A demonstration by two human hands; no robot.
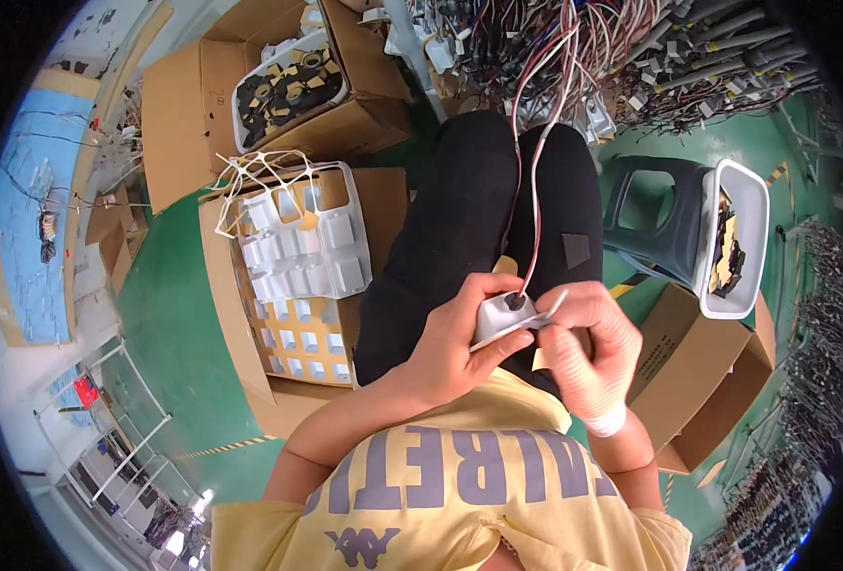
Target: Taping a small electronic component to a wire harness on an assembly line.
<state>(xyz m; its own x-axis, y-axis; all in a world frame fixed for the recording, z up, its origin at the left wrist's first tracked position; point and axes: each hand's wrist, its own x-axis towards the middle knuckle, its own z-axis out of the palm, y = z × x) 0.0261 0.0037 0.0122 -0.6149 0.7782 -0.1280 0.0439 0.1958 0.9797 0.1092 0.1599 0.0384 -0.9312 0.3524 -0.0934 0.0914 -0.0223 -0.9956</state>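
Over my lap, my left hand (445,350) is closed around a small white plastic housing (490,320). A black grommet (515,302) sits in the housing's top, and red and white wires (536,205) run up from it to the hanging bundle. My right hand (595,354), in a thin pale glove, is closed at the housing's right edge. Its fingertips pinch a thin white strip (555,303) whose exact kind I cannot make out. The fingers hide part of the housing's lower side.
Left of my legs, a white tray of moulded parts (297,243) tops a cardboard box (236,314). Behind it, another box (369,71) holds a bin of black and tan pieces (288,90). At right, a white bin (759,219) rests on a grey stool (664,233) near an open carton (697,366).
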